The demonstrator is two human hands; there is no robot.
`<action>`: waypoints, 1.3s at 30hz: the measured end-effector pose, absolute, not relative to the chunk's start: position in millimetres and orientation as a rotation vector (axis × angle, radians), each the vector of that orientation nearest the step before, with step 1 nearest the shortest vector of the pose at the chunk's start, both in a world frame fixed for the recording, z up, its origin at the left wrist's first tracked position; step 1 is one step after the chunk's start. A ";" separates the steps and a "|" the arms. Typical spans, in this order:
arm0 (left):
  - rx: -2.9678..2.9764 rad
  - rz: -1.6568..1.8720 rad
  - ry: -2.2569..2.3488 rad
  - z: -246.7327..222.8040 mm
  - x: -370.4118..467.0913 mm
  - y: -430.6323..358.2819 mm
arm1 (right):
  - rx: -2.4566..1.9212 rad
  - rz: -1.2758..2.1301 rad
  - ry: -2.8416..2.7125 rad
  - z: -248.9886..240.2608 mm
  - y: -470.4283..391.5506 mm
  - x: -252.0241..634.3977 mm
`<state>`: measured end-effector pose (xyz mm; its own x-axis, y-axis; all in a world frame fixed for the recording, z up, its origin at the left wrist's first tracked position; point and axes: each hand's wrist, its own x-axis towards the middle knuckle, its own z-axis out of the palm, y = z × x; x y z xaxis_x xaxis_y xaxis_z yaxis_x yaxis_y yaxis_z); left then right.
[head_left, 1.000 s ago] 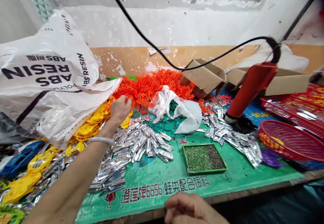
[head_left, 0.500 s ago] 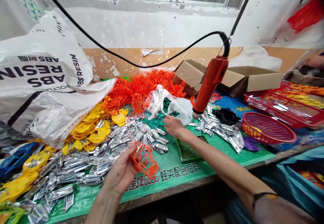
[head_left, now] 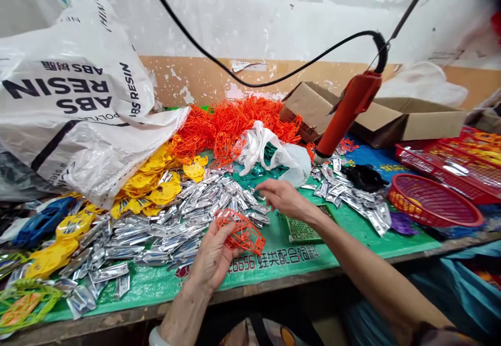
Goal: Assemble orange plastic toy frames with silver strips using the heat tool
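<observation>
My left hand (head_left: 215, 254) grips an orange plastic cage-like frame (head_left: 245, 234) by its left end, holding it above the front of the green table cover. My right hand (head_left: 284, 197) is closed in a pinch beyond the frame. Something small and dark shows at its fingertips, too small to name. Just behind those fingers lie dark green plastic parts (head_left: 270, 153), partly inside a white plastic bag (head_left: 258, 140). Silver foil-like pieces (head_left: 211, 200) are heaped to the left of my right hand. Under my right forearm sits a green perforated basket (head_left: 299, 228), partly hidden.
A red electric screwdriver (head_left: 348, 114) hangs from a black cable over the table. Orange frames (head_left: 242, 116) pile up at the back, beside yellow parts (head_left: 164, 189) and a white sack (head_left: 70, 90). Cardboard boxes (head_left: 434, 124) and a red round basket (head_left: 434, 200) stand right.
The orange frame has turned flatter in my left hand and come nearer my right hand. My right hand has drawn slightly back from the green parts. The head view has shifted left and downward.
</observation>
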<state>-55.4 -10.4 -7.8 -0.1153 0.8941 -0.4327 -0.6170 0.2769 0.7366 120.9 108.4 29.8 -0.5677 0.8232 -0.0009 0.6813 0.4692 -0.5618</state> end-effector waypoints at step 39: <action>0.333 1.364 0.971 -15.5 -17.3 -28.9 | -1.125 0.656 -2.095 4.6 -7.4 118.4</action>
